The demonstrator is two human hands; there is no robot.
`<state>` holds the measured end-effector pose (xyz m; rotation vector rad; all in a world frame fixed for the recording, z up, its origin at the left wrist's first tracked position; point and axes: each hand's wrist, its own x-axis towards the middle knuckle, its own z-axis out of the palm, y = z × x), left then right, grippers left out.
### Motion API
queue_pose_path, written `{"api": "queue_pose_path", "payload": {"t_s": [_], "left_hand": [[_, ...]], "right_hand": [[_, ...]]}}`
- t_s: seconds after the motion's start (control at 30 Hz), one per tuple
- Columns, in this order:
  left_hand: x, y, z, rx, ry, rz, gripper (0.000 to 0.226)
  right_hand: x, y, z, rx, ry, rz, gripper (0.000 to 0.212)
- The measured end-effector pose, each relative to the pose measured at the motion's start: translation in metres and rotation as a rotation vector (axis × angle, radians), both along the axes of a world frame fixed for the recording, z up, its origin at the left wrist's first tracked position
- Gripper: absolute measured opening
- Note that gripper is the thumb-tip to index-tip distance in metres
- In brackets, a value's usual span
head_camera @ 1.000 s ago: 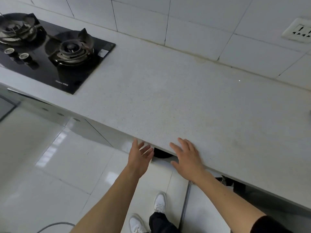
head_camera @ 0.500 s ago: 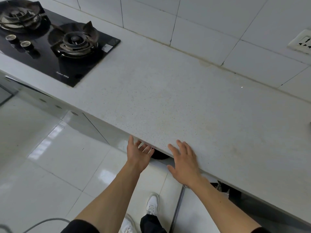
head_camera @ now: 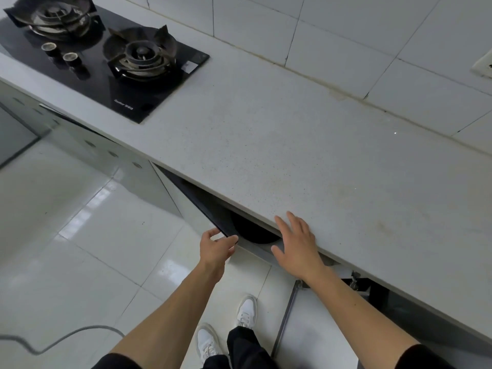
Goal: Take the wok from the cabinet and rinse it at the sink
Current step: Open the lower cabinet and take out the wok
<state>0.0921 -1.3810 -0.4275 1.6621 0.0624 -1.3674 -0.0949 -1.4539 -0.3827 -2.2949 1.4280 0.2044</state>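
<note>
Wok (head_camera: 254, 233), seen only as a dark round shape, is placed inside the cabinet under the desk (head_camera: 306, 145). The dark edge of the cabinet door (head_camera: 210, 214) is pinched by the left hand (head_camera: 215, 249). The right hand (head_camera: 298, 249) is spread flat, its fingers touching the desk edge. A gas stove (head_camera: 106, 57) is set well apart at the left.

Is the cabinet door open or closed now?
Open: the left hand holds the door edge swung out, exposing a dark round thing inside.
</note>
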Motion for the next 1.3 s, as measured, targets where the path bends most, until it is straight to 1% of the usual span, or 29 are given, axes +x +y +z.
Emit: {"api": "queue_pose_path", "payload": {"t_s": [0.1, 0.27, 0.33, 0.43, 0.57, 0.63, 0.7, 0.8, 0.9, 0.97, 1.13, 1.2, 1.3], "left_hand": [[0.012, 0.029, -0.004, 0.063, -0.173, 0.008, 0.061], [0.007, 0.042, 0.0, 0.116, -0.451, -0.065, 0.053], [0.01, 0.049, 0.002, 0.125, -0.535, -0.138, 0.054], [0.023, 0.07, 0.004, 0.094, -0.671, -0.242, 0.063], [0.037, 0.087, -0.002, 0.029, -0.998, -0.467, 0.068], [0.044, 0.092, -0.004, 0.055, -1.098, -0.561, 0.066], [0.052, 0.099, -0.005, 0.09, -1.158, -0.634, 0.063], [0.07, 0.11, -0.005, 0.136, -1.252, -0.746, 0.069], [0.087, 0.118, 0.0, 0.212, -1.331, -0.866, 0.061], [0.096, 0.123, 0.003, 0.271, -1.355, -0.915, 0.062], [0.12, 0.14, 0.007, 0.41, -1.371, -1.061, 0.08], [0.128, 0.143, 0.007, 0.458, -1.376, -1.076, 0.087], [0.135, 0.14, 0.007, 0.503, -1.375, -1.068, 0.086]], "right_hand": [[0.026, 0.026, -0.002, -0.014, -0.045, 0.074, 0.07], [0.026, 0.035, -0.005, -0.04, -0.063, 0.056, 0.067], [0.029, 0.038, -0.006, -0.026, -0.061, 0.055, 0.066], [0.048, 0.048, -0.005, -0.016, -0.054, 0.087, 0.065], [0.071, 0.059, -0.003, -0.014, -0.06, 0.116, 0.065], [0.079, 0.063, -0.001, -0.01, -0.066, 0.129, 0.065], [0.086, 0.065, 0.001, -0.012, -0.072, 0.147, 0.065], [0.096, 0.064, 0.003, -0.021, -0.076, 0.142, 0.065], [0.107, 0.062, 0.005, -0.022, -0.077, 0.104, 0.064], [0.113, 0.062, 0.005, -0.02, -0.078, 0.106, 0.063], [0.125, 0.064, 0.005, -0.031, -0.052, 0.162, 0.062], [0.128, 0.064, 0.004, -0.028, -0.064, 0.145, 0.062], [0.131, 0.063, 0.005, -0.021, -0.076, 0.117, 0.061]]}}
